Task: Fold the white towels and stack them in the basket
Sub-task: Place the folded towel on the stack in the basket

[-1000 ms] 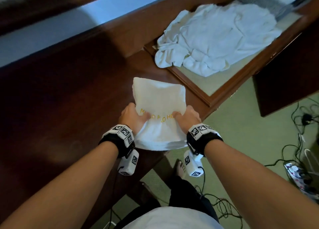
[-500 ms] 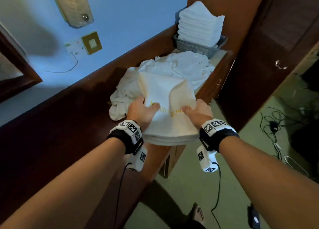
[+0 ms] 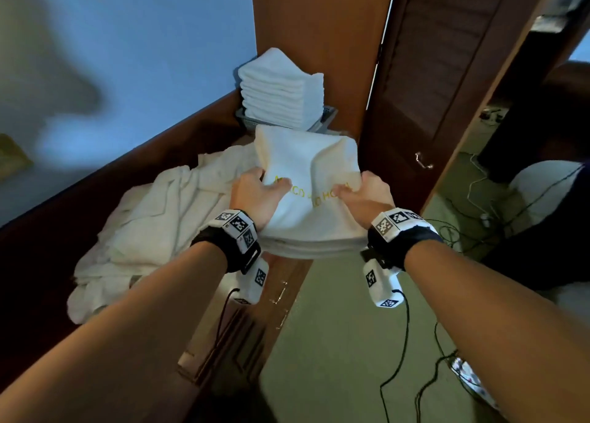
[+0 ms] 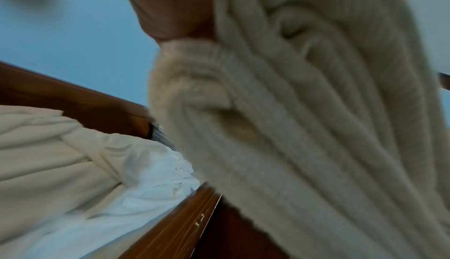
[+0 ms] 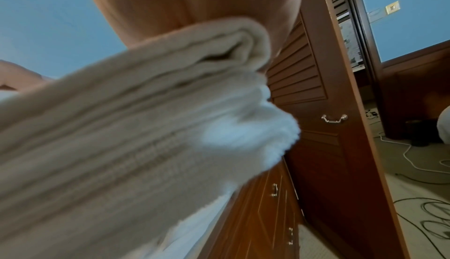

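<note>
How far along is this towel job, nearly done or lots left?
Partly done. A stack of folded towels already sits in the basket. The left hand and right hand each grip one folded towel, held in the air. A heap of unfolded towels is left on the counter.

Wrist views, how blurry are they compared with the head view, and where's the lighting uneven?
Left wrist view: folded towel close and smeared. Right wrist view: towel soft, the louvred door sharper. Head view: hands fairly crisp, edges blurred, left counter in deep shadow.
</note>
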Motion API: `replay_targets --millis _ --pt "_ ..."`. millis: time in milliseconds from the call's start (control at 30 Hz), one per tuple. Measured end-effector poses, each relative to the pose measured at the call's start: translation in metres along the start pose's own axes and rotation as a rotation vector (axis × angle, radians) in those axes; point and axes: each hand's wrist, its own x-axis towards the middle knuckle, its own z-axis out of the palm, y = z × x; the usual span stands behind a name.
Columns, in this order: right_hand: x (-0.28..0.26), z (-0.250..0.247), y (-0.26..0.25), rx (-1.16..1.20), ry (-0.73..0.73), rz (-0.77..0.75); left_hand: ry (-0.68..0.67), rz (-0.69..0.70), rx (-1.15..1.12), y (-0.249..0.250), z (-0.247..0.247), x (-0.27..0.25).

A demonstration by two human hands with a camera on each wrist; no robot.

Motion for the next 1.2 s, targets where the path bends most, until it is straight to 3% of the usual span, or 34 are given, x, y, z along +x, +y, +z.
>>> replay_targets --millis 300,367,433,600,900,1200 --pt "0.129 -0.021 0.012 -0.049 0.031 0.018 -0.076 0.022 0.002 0.020 0.083 0.124" --pt "0.194 -0.016 0.006 -0.046 0.051 0.028 -0.082 0.027 -0.011 0.019 0.110 0.191" --pt "0.201 -0.017 0.009 -0.020 0.042 0.033 -0.097 0.059 0.001 0.018 0.115 0.197" --pt "0.305 -0.010 -0.013 -0.090 0.025 0.001 -0.103 0.023 0.032 0.020 0.141 0.294" --pt "0.476 -0.002 -0.063 -0.297 0.027 -0.249 -0.115 0.058 0.086 0.043 0.148 0.425" --pt "0.684 0.018 -0.131 -0.309 0.018 -0.511 0.062 0.046 -0.006 0.066 0.183 0.557"
